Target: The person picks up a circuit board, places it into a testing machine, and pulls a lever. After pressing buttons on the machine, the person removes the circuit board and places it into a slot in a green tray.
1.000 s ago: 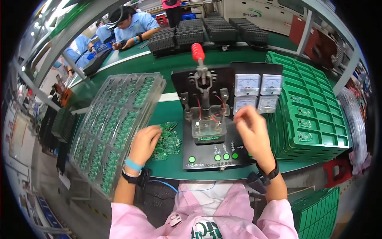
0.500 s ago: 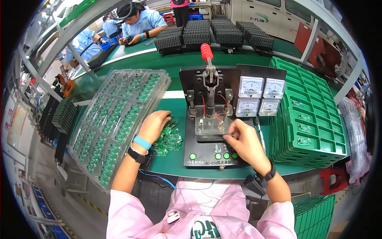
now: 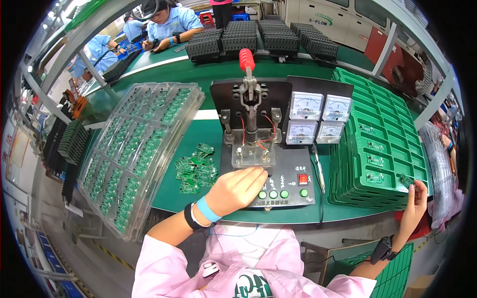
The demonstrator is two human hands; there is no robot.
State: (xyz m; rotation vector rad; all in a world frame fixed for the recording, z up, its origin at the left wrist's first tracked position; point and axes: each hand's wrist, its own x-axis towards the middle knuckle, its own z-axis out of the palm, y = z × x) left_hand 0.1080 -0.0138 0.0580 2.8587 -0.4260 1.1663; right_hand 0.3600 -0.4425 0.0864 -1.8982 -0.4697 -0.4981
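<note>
My right hand (image 3: 416, 202) is closed in a pinch on a small green circuit board (image 3: 406, 181), at the near right compartment of the top green tray (image 3: 390, 160). My left hand (image 3: 236, 188) reaches across to the front of a black test fixture (image 3: 298, 164). Its fingers are together at the lower edge of the clear plate (image 3: 254, 155); whatever they hold is hidden. Above the plate stands a toggle clamp with a red handle (image 3: 246, 59) upright. Left of the fixture lies a loose pile of green circuit boards (image 3: 198, 171).
A clear compartment tray (image 3: 171, 126) full of boards slants at the left. Four-dial metering is on a panel (image 3: 320, 87) behind the fixture. A pen-like tool (image 3: 319, 171) lies beside the green tray stack. Black racks (image 3: 240, 37) line the far bench, where a person (image 3: 174, 22) works.
My right hand has moved from the fixture to the green tray with a circuit board. My left hand has left the board pile and come right to the fixture front.
</note>
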